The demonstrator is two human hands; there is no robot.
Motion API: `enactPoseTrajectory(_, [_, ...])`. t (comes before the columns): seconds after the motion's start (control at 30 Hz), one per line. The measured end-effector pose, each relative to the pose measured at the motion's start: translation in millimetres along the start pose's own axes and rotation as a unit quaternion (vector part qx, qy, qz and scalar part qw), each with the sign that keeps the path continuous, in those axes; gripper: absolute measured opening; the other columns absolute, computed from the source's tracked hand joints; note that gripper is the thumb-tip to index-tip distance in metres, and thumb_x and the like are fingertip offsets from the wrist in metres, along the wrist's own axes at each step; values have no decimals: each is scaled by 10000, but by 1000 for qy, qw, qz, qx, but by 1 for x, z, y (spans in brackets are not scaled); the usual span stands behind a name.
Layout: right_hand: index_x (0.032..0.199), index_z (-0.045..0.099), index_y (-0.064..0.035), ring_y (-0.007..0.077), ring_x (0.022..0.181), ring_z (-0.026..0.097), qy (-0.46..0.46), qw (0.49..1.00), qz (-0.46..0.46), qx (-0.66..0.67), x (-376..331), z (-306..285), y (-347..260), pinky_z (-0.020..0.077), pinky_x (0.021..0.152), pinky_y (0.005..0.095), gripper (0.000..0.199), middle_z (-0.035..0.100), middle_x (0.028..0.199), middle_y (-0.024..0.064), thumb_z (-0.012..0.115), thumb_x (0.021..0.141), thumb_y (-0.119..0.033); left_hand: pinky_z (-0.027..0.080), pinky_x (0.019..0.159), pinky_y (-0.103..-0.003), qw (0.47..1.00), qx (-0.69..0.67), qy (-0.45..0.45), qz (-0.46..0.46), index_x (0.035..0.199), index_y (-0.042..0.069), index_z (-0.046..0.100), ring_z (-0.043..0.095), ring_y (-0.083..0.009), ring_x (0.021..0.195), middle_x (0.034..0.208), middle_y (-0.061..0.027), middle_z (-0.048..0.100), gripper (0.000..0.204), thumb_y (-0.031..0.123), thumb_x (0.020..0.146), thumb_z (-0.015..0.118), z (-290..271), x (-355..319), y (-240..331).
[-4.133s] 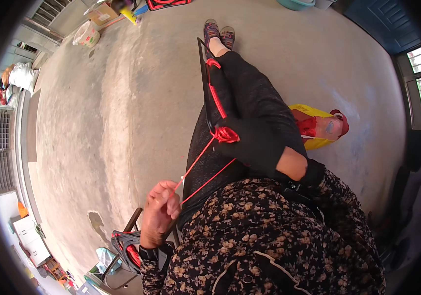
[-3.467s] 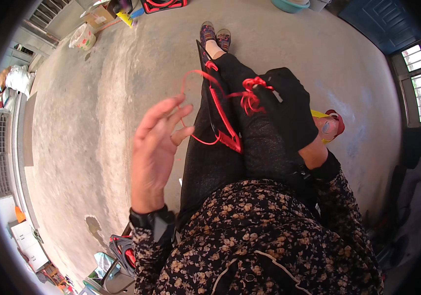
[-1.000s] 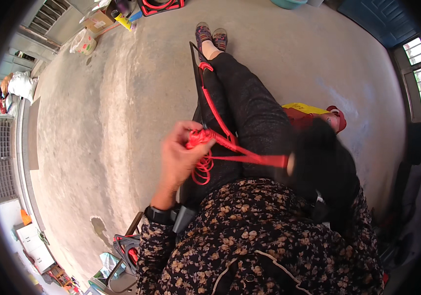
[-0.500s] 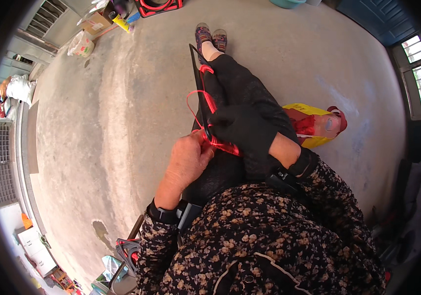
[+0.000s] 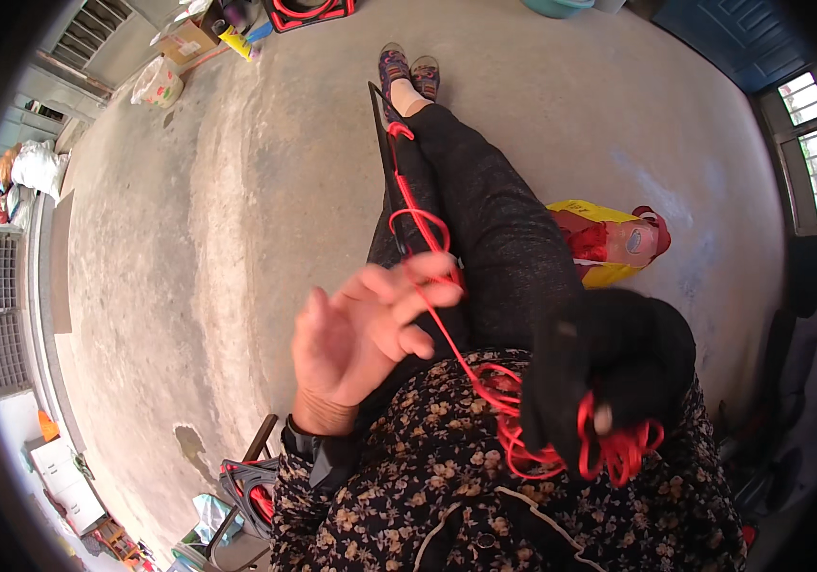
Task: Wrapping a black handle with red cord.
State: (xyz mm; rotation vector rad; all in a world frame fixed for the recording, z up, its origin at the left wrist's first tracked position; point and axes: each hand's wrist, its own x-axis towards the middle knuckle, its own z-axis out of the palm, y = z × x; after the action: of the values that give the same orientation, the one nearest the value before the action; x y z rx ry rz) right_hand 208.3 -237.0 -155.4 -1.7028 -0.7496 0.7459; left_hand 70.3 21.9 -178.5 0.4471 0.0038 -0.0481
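Observation:
My right hand [image 5: 609, 367], in a black glove, is closed around a looped bundle of red cord [image 5: 623, 453] in front of my floral top. Several loops hang below and beside the glove. From the bundle a taut strand runs up and left, past the fingers of my bare left hand [image 5: 356, 329]. That hand is palm up with its fingers apart and slightly curled, blurred by motion; whether the strand touches them I cannot tell. Beyond it a slim black frame [image 5: 379, 124] lies along my outstretched legs, with red cord wound on it and a loose loop at its near part.
On the floor right of my legs lies a red and yellow bag [image 5: 609, 243]. At lower left, next to a chair, is another black frame with red cord [image 5: 254, 491]. A similar black and red frame [image 5: 311, 13], a cardboard box [image 5: 187, 43] and a white bucket [image 5: 158, 84] stand far off.
My right hand has left the black frame, moving right and toward me with the red cord bundle. My left hand has let go of the frame and opened, turning palm up.

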Motion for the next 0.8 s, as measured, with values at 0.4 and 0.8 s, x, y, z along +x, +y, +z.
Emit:
enactPoseTrajectory(0.4, [1088, 617, -58, 233, 955, 621, -64, 990, 34, -123, 82, 70, -1, 480, 818, 330, 347, 642, 1021, 121, 706, 791, -212, 387, 468, -239, 943, 128, 308, -26, 1167, 22, 530, 473, -134, 579, 674, -35, 512, 449, 387, 908, 552, -28, -81, -12])
enactPoseTrajectory(0.8, [1039, 636, -84, 216, 735, 619, 21, 956, -87, -278, 91, 55, 5, 481, 684, 336, 266, 650, 868, 103, 674, 822, -232, 431, 475, -249, 983, 148, 97, -48, 885, -21, 599, 572, -171, 599, 754, -116, 609, 265, 242, 915, 582, -19, -88, 10])
